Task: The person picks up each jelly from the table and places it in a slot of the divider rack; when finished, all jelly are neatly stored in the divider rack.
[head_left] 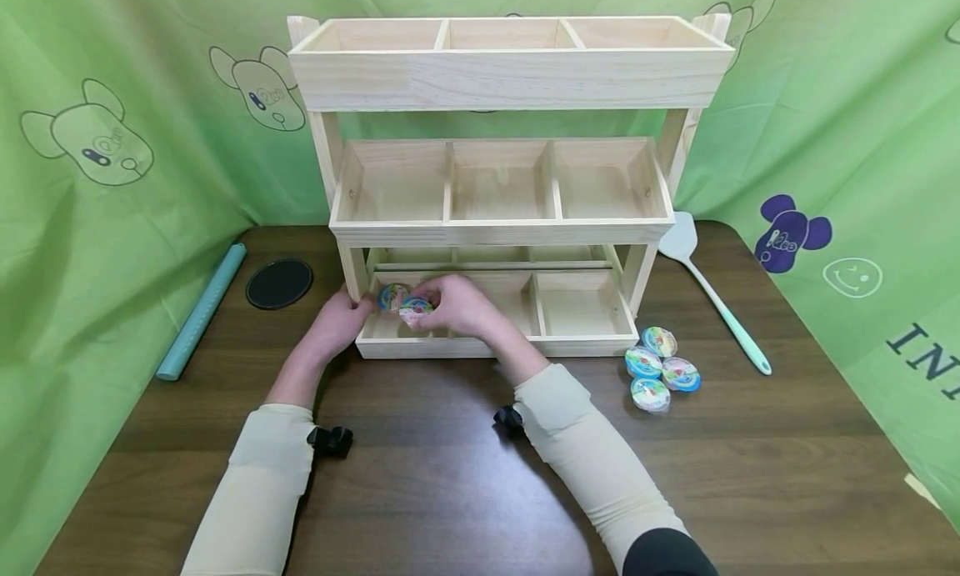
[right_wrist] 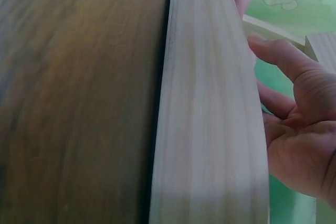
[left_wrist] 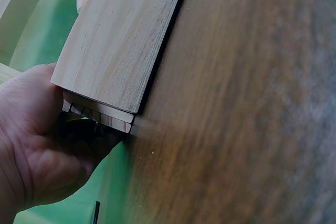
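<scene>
A three-tier wooden rack stands at the back of the table. At the left end of its lowest tray, my left hand grips the side, thumb by the corner and fingers round behind; the left wrist view shows that hand against the tray's end. Over the tray's left compartment, my right hand pinches a small cup with a colourful printed lid. Just left of it in the compartment is a second lidded cup. In the right wrist view, the tray's front board hides the cups from sight.
Several more lidded cups sit clustered right of the rack. Behind them lies a pale spatula with a mint handle. A black round disc and a blue rolled tube lie on the left. Green printed cloth hangs around the table.
</scene>
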